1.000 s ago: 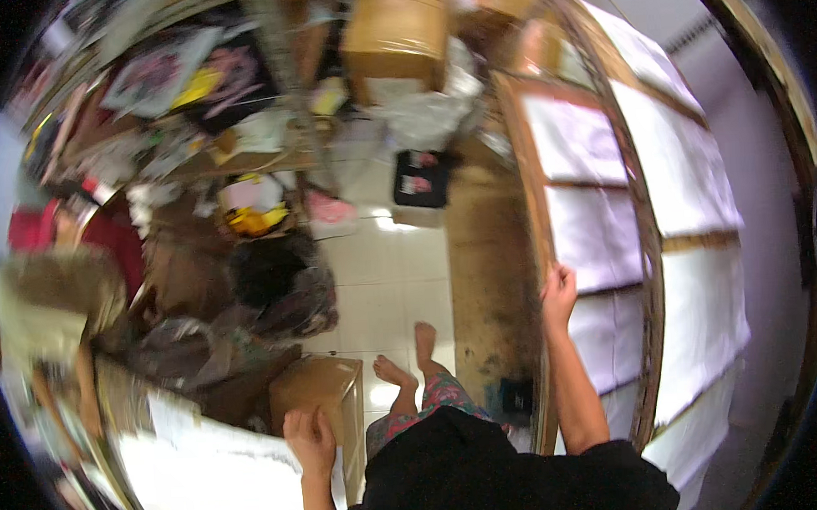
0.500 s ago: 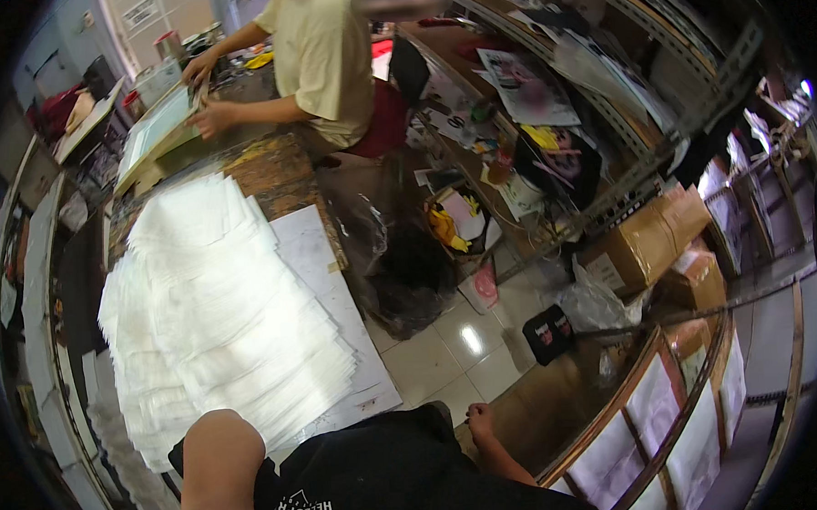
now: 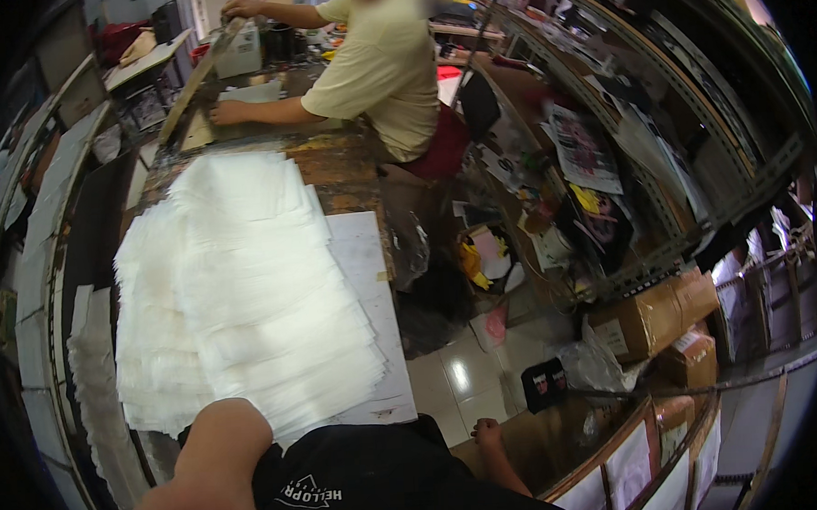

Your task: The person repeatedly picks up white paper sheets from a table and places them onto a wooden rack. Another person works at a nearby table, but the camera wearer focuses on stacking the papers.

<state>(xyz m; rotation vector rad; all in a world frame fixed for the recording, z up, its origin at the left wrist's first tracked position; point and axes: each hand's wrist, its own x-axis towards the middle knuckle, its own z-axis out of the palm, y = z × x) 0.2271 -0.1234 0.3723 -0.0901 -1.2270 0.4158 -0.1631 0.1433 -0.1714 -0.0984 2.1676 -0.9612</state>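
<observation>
My left arm (image 3: 225,445) is bent at the lower left, its elbow over the near edge of a broad layered stack of thin white sheets (image 3: 245,271). The hand of that arm is not distinguishable at the lower rim. My right hand (image 3: 486,427) is low at my right side, away from the stack, small in view with its fingers curled; nothing shows in it. The sheets lie fanned in overlapping rows on a pale board (image 3: 369,284) on the worktable. No hand of mine touches them visibly.
Across the table a person in a cream shirt (image 3: 373,74) holds up a tilted frame (image 3: 202,77) with one hand, the other on the tabletop. Metal shelving (image 3: 677,143) crowds the right, above a taped cardboard box (image 3: 657,317). Wooden-edged racks (image 3: 645,454) stand lower right.
My view has shifted, so the stack sits farther right. The person opposite has raised the frame that lay lower before. My arms stay in nearly the same pose.
</observation>
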